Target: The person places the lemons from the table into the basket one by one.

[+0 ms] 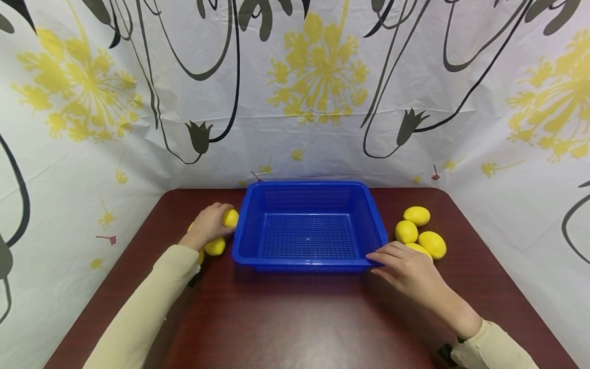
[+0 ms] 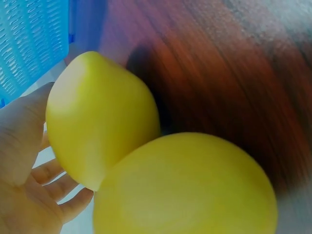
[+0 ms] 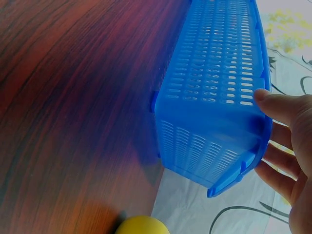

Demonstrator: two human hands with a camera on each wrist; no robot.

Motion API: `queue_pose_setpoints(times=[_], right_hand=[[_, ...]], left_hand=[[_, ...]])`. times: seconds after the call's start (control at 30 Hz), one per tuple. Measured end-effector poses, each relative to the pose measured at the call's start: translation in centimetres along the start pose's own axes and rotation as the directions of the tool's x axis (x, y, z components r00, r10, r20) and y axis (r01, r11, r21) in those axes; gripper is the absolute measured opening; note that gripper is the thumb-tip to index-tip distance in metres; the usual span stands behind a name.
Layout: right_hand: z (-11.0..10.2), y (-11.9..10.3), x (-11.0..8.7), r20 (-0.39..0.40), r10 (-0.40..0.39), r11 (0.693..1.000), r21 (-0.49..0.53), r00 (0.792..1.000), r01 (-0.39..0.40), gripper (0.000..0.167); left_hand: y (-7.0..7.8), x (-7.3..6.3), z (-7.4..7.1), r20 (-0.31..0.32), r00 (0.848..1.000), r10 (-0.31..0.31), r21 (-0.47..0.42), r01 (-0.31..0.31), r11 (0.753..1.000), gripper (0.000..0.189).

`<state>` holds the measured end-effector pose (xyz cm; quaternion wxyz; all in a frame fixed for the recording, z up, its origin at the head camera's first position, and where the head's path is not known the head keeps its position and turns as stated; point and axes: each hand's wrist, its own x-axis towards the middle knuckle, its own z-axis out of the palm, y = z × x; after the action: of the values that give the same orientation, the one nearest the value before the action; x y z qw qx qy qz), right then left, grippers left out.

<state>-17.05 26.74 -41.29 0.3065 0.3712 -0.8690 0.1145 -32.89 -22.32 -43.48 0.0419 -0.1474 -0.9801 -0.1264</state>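
Note:
My left hand [image 1: 211, 225] grips a lemon [image 1: 230, 218] beside the left wall of a blue plastic basket [image 1: 308, 262]. More lemons lie beneath and next to that hand, one of them a lemon [image 1: 215, 246] just in front of it. In the left wrist view, two large yellow lemons hide part of the left hand [image 2: 29, 161]. At the basket's near right corner, my right hand [image 1: 407, 269] pinches the rim. The right wrist view has the thumb [image 3: 262, 95] on the outer side and the other fingers behind the rim.
Several lemons [image 1: 406, 231] form a group on the table to the basket's right, close to the right hand. The dark red-brown wooden table [image 1: 295, 318] backs onto a hanging white cloth [image 1: 295, 148] with a yellow and grey floral print, which also runs along both sides.

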Motion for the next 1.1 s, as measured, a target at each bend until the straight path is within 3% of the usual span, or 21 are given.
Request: queue_pose_setpoints(times=[0.73,1.1], right_hand=[[-0.2,-0.3,0.0,-0.011,0.005,1.000,-0.003,1.000,-0.005,0.025],[0.0,-0.2,0.1,-0.033,0.000,1.000,-0.014,0.999,0.000,0.037]], left_hand=[[0.6,0.0,-3.9,-0.052,0.998,-0.024,-0.032,0.023,0.999,0.066],[0.4,0.2,-4.9,-0.051,0.998,-0.026,-0.043,0.024,0.999,0.067]])
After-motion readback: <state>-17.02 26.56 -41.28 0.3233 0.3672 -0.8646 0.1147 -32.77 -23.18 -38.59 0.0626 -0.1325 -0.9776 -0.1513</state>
